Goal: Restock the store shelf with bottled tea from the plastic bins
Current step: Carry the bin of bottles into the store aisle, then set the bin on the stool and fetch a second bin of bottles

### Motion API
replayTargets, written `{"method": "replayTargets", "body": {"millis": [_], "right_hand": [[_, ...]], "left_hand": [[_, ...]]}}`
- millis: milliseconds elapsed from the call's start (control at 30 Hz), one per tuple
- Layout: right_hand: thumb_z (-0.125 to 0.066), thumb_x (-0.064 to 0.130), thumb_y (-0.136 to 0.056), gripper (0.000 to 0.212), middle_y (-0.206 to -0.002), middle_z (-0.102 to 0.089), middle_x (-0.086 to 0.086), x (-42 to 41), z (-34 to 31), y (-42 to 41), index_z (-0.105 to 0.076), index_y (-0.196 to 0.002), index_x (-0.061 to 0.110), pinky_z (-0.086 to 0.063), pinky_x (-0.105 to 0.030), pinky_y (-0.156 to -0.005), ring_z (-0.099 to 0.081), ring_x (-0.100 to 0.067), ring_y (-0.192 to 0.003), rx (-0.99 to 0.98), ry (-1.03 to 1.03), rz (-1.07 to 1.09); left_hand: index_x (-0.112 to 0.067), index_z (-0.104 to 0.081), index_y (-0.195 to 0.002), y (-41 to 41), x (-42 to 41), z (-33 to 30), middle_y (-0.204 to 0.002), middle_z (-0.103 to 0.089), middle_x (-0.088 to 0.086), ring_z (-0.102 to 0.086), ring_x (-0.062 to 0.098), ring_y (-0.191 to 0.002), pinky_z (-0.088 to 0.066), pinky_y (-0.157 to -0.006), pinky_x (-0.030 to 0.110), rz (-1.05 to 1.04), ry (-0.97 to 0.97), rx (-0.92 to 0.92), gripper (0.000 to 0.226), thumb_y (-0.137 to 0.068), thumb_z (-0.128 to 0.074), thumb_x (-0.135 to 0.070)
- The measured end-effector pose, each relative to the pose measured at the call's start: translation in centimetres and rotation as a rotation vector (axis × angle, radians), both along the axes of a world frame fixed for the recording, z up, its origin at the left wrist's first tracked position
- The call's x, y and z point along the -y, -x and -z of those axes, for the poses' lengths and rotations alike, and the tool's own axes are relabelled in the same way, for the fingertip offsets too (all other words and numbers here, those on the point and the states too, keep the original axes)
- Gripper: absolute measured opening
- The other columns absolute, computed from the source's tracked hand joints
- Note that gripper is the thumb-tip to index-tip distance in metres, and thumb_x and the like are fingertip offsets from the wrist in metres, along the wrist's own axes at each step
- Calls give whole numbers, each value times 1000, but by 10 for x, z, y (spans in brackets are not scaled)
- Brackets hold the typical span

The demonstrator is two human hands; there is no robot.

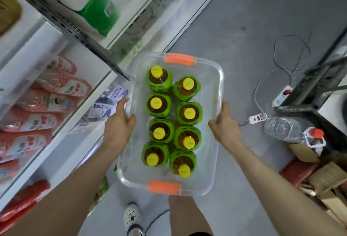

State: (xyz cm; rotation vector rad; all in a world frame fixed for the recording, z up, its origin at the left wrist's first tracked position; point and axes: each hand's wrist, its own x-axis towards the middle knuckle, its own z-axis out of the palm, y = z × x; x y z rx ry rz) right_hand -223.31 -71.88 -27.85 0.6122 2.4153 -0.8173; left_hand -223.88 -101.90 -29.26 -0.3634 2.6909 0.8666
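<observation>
bin [216, 93] of tea bottles [157, 104] | between hands | left hand [120, 121], right hand [225, 123] grip sides

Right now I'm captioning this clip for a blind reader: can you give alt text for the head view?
Two bare hands, left hand and right hand, grip the long sides of a clear plastic bin with orange handles, holding eight upright bottled teas with yellow caps. A store shelf of red packets stands on the left, above a grey floor.

I see a grey floor [234, 20] with white shelving [78, 102] along its left. At right: a power strip [281, 96], loose cable [287, 53], a dark metal frame [319, 82] and cardboard boxes [323, 179].
</observation>
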Motion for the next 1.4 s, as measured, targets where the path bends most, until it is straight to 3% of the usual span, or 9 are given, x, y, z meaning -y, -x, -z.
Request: {"method": "replayTargets", "body": {"millis": [133, 367, 500, 600, 900, 1000, 1067, 1200, 1400], "right_hand": [[-51, 10, -89, 63, -91, -61, -18, 2, -2, 1, -19, -143, 15, -50, -47, -74, -60, -42, -82, 8, 12, -38], [-43, 11, -95, 56, -96, -62, -17, 6, -16, -1, -14, -143, 4, -41, -39, -69, -56, -37, -78, 95, -83, -149], [-41, 5, -95, 64, -126, -57, -26, 13, -34, -17, -9, -150, -3, -43, -42, -86, -57, -43, -112, 147, -189, -212], [-40, 6, -97, 57, -131, -52, -24, 18, -57, -37, -19, -150, 3, -44, -42, -91, -55, -42, -115, 93, -265, -291], [-44, 29, -102, 49, -127, -55, -16, 47, -172, -136, -36, -148, 15, -49, -44, -86, -53, -37, -118, -310, -551, -428], [-66, 19, -88, 37, -94, -66, -21, 54, -220, -189, -62, -121, 4, -52, -41, -66, -65, -40, -86, -514, -673, -463], [-69, 21, -85, 37, -87, -66, -20, 57, -251, -228, -64, -117, 3, -52, -42, -63, -64, -40, -79, -530, -764, -454], [-42, 29, -85, 45, -78, -64, -16, 62, -314, -313, -66, -113, 3, -50, -39, -57, -62, -37, -69, -606, -914, -404], [-51, 34, -88, 41, -85, -64, -12, 62, -374, -448, -61, -117, 7, -49, -41, -60, -60, -35, -75, -565, -1103, -277]], "left_hand": [[-16, -33, -144, 2, 0, -2, -67, -59, 5, -57, 31, -67, -39, -62, 36, 48, 45, 83, 55, -94, -56, -16], [-14, -12, -154, 6, -1, -15, -111, -63, 24, -59, 44, -103, -43, -83, 45, 173, 172, 235, 66, -100, -49, -23], [-1, -16, -151, 0, 2, -24, -121, -54, 29, -52, 45, -112, -43, -88, 50, 302, 300, 234, 70, -96, -56, -19], [1, -33, -141, -2, 10, -41, -125, -49, 27, -48, 43, -116, -44, -92, 49, 484, 445, 219, 56, -92, -58, -9], [-16, -55, -136, -41, -8, -178, -124, -58, 20, -53, 40, -115, -45, -93, 44, 900, 296, -222, 44, -92, -56, -11], [-21, -56, -134, -73, -17, -234, -127, -58, 12, -52, 36, -117, -48, -89, 44, 1048, 280, -393, 41, -93, -57, -18], [-22, -58, -132, -100, -23, -269, -127, -59, 9, -53, 33, -118, -45, -89, 40, 1140, 275, -522, 39, -93, -58, -23], [-24, -60, -130, -164, -40, -325, -116, -62, 5, -56, 32, -111, -49, -87, 42, 1300, 190, -681, 40, -91, -60, -31], [-22, -60, -129, -263, -83, -385, -115, -63, 7, -57, 33, -108, -49, -87, 42, 1499, 146, -869, 40, -91, -61, -35]]}}
